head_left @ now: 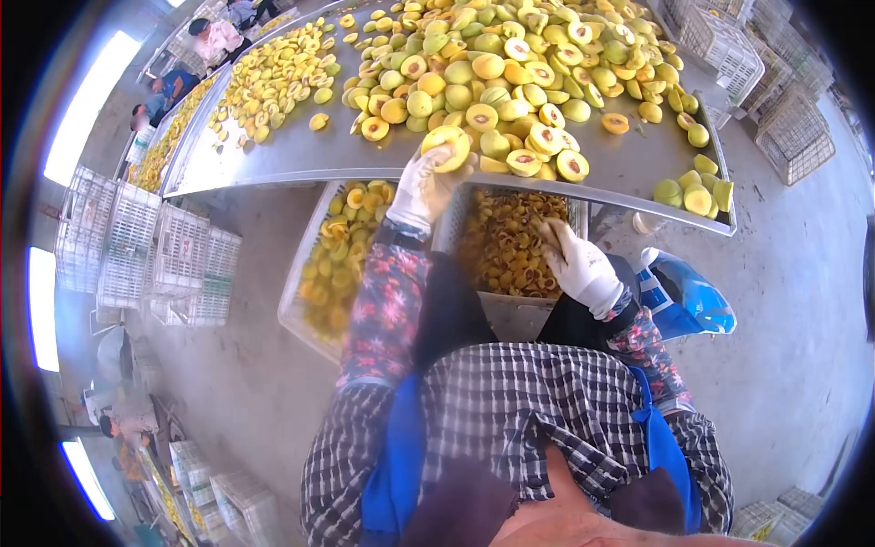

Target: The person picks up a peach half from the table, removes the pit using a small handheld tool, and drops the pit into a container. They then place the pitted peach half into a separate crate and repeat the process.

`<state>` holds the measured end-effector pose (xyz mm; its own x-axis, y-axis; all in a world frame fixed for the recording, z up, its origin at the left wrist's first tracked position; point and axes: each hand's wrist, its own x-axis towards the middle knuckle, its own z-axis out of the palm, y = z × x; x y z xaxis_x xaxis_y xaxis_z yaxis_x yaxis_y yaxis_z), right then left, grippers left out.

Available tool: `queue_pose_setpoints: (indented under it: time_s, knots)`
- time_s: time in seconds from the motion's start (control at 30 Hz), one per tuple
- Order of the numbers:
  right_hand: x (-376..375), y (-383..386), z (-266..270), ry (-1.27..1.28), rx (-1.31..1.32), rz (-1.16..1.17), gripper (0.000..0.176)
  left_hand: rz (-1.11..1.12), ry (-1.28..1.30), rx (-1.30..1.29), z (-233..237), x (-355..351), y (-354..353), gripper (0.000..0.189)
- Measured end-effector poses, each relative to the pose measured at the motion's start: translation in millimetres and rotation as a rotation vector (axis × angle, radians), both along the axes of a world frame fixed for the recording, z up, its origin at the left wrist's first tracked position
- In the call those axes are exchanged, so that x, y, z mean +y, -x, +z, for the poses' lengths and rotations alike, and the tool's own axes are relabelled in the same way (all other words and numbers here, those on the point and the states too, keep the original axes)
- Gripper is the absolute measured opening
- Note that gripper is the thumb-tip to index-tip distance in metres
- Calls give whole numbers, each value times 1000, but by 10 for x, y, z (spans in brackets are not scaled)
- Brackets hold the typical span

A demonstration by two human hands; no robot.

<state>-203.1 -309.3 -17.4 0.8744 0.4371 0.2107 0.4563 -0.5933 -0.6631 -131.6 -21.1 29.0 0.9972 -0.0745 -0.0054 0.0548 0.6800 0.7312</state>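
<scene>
My left hand [427, 187], in a white glove, is closed around a yellow peach half [447, 148] at the front edge of the metal table [292, 155]. My right hand [583, 272], also gloved, hovers over a crate [519, 299] of brown pits and scraps [515, 239]. Its fingers are curled together; whatever they may hold is too small to make out. To the left of that crate, a white crate [293, 301] holds yellow peach pieces [342, 242]. A large heap of cut peaches [492, 68] covers the table's middle, several with pits showing.
A smaller pile of peach pieces [273, 82] lies at the table's left. Several green-yellow pieces [697, 187] sit in its right corner. A blue bag [688, 296] is beside my right knee. Stacked crates [128, 242] stand left, more crates [793, 132] right. Other people work at far left.
</scene>
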Motion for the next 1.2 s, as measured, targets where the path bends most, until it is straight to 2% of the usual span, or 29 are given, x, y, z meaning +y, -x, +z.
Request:
queue_pose_setpoints:
  time_s: [0.03, 0.07, 0.2, 0.23, 0.4, 0.47, 0.53, 0.57, 0.63, 0.67, 0.7, 0.8, 0.87, 0.9, 0.97, 1.07, 1.13, 1.2]
  knots:
    - [79, -14, 154, -151, -82, 40, 36, -9, 42, 3, -11, -77, 71, 45]
    - [142, -20, 261, -148, -103, 29, 35, -25, 83, 9, -9, -190, 151, 47]
    - [362, -33, 601, -172, -213, -19, 31, 72, -83, 0, 121, -637, 380, 57]
    - [402, -35, 636, -174, -215, -30, 31, 149, -130, 26, 144, -759, 389, 61]
    - [477, 3, 624, -105, -290, -57, 28, 239, -386, -89, -9, -939, 437, 64]
    - [485, 19, 587, -125, -196, -49, 29, 308, -477, -180, -40, -990, 472, 63]
    - [473, 24, 489, -155, -175, -19, 30, 277, -267, -130, -305, -965, 349, 57]
    - [448, 20, 486, -78, -156, -5, 30, 261, -162, -106, -448, -949, 292, 55]
    - [380, -4, 477, 78, -119, 21, 30, 199, -324, -86, -139, -930, 453, 52]
    - [348, -16, 437, 72, -121, 38, 29, 167, -405, -74, 8, -933, 540, 51]
    - [313, -31, 385, 68, -121, 59, 29, 206, -448, -72, 53, -972, 582, 50]
    - [280, -36, 334, 19, -176, 147, 26, 86, -524, -143, -47, -866, 513, 48]
    - [283, -52, 232, -234, -17, 193, 25, 43, -308, 2, -18, -908, 526, 44]
    - [286, -60, 177, -255, 13, 200, 29, 21, -200, 75, 7, -933, 531, 43]
    - [279, -68, 65, -295, 73, 210, 39, 19, -223, 80, -51, -949, 535, 44]
    - [191, -70, -27, -203, 15, 271, 42, -84, -262, 90, -90, -891, 522, 42]
    - [282, -81, -145, -388, 1, 289, 43, -163, -289, 95, -69, -841, 514, 40]
    - [310, -55, -144, -610, 343, 287, 45, -211, -313, 94, 4, -826, 503, 39]
